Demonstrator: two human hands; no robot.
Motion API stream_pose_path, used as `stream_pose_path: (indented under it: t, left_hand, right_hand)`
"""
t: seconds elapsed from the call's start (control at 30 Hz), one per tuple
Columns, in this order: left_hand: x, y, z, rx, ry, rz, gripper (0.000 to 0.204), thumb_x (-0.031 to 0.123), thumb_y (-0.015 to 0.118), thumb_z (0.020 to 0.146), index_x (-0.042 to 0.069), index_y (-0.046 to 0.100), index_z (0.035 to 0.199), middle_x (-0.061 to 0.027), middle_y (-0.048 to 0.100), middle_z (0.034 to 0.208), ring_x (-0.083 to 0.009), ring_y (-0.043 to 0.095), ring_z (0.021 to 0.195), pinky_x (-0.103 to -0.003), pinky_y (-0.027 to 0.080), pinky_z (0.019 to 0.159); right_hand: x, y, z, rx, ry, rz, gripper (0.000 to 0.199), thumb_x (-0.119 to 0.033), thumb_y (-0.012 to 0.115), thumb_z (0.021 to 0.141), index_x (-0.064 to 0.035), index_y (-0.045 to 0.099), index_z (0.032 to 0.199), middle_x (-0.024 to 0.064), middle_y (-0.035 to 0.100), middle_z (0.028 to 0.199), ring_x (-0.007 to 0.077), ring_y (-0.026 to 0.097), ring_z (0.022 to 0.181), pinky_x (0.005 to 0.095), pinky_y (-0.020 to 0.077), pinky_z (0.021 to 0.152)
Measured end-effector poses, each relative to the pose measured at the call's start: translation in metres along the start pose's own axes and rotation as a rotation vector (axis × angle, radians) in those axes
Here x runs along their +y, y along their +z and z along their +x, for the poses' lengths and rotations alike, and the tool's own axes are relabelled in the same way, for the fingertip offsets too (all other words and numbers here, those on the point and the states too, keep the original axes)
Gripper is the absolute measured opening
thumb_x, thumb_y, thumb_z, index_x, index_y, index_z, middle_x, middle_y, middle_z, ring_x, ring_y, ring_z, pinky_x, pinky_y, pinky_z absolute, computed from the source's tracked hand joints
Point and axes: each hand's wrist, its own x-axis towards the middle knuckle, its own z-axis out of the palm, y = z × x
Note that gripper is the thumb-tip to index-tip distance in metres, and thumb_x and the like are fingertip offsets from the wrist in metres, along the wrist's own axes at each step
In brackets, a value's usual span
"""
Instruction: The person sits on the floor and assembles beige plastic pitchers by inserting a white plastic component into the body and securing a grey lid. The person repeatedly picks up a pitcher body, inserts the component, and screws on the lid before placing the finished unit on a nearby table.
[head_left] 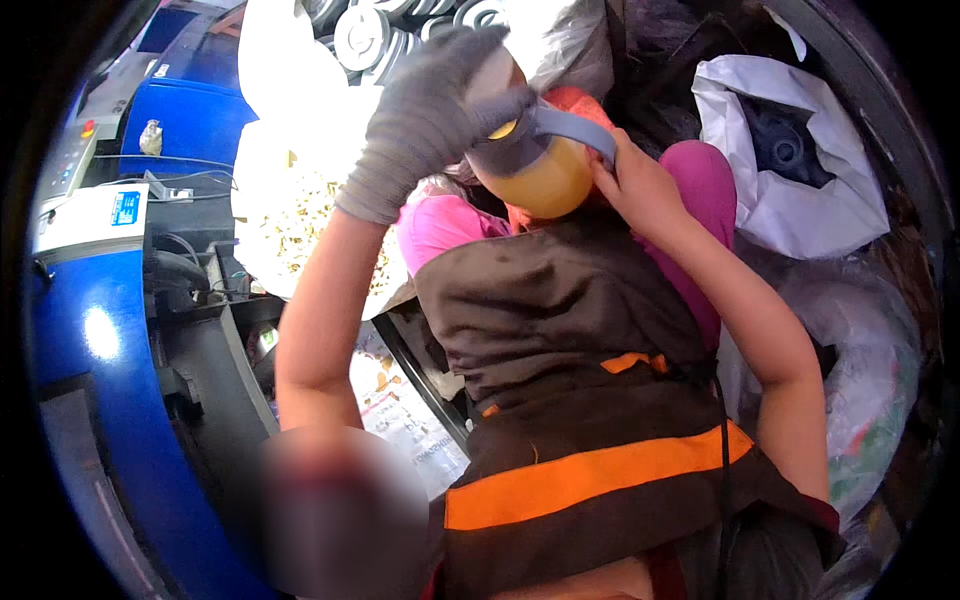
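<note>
A jug (545,180) with a grey collar, a grey handle and a clear bowl showing yellow is held over my lap. My right hand (635,180), bare, is closed round its handle. My left hand (425,125), in a grey knitted glove, is bent over the jug's top, smeared by motion. Its thumb lies by the grey collar. Between thumb and fingers shows a pale patch (492,78) that I cannot make out. Inside the jug's mouth a bit of yellow is visible.
Grey ring-shaped parts (375,40) are heaped at the back. A white sack (800,190) with dark parts stands at the right. Small yellowish scraps (310,215) lie on a white sheet at the left. Blue machinery (95,320) lines the left side.
</note>
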Motion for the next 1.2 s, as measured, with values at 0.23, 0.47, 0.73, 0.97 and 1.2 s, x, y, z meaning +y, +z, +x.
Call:
stream_pose_path:
  t: [0.23, 0.47, 0.73, 0.97, 1.2]
  left_hand:
    - [0.013, -0.021, 0.012, -0.112, 0.122, 0.304, 0.059, 0.039, 0.071, 0.077, 0.013, 0.051, 0.127, -0.0156, 0.055, 0.121, -0.0271, 0.059, 0.104, -0.035, 0.049, 0.086]
    - [-0.008, 0.018, 0.006, 0.079, -0.162, -0.323, 0.066, 0.037, 0.072, 0.075, 0.005, 0.049, 0.128, -0.0182, 0.058, 0.116, -0.0269, 0.058, 0.103, -0.036, 0.046, 0.09]
    - [-0.068, 0.117, -0.062, -0.046, -0.446, -0.244, 0.053, 0.037, 0.066, 0.078, 0.007, 0.056, 0.12, -0.0174, 0.059, 0.115, -0.0264, 0.057, 0.108, -0.036, 0.044, 0.092]
    - [-0.063, 0.118, -0.079, 0.33, -0.836, -1.523, 0.031, 0.023, 0.056, 0.088, 0.009, 0.06, 0.115, -0.0097, 0.059, 0.115, -0.0197, 0.055, 0.106, -0.029, 0.042, 0.094]
    - [-0.044, 0.041, -0.107, -0.212, -0.778, -1.115, 0.063, 0.041, 0.066, 0.081, -0.001, 0.052, 0.125, -0.016, 0.044, 0.131, -0.0219, 0.051, 0.111, -0.031, 0.04, 0.096]
  right_hand:
    - [-0.001, 0.002, -0.006, 0.048, -0.001, 0.013, 0.043, -0.027, 0.053, 0.088, -0.0073, 0.042, 0.125, 0.0244, 0.06, 0.102, 0.0416, 0.059, 0.092, 0.0504, 0.0469, 0.077]
    - [0.02, -0.001, 0.001, 0.084, 0.0, 0.262, 0.038, -0.031, 0.053, 0.091, -0.003, 0.047, 0.116, 0.0229, 0.06, 0.099, 0.0393, 0.06, 0.089, 0.045, 0.0465, 0.073]
    - [0.016, -0.049, -0.001, 0.146, 0.401, 0.971, 0.023, -0.026, 0.049, 0.095, -0.0034, 0.053, 0.094, 0.0006, 0.049, 0.066, 0.0112, 0.048, 0.053, 0.0245, 0.0384, 0.049]
    - [0.017, -0.057, 0.031, -0.065, 0.323, 0.685, 0.022, -0.023, 0.05, 0.093, -0.0023, 0.053, 0.098, 0.0013, 0.05, 0.066, 0.011, 0.047, 0.054, 0.0252, 0.0385, 0.049]
    - [-0.061, -0.027, 0.1, -0.587, 0.056, 0.182, 0.031, -0.03, 0.054, 0.092, -0.0007, 0.061, 0.097, 0.0034, 0.057, 0.073, 0.0095, 0.053, 0.067, 0.0243, 0.0426, 0.063]
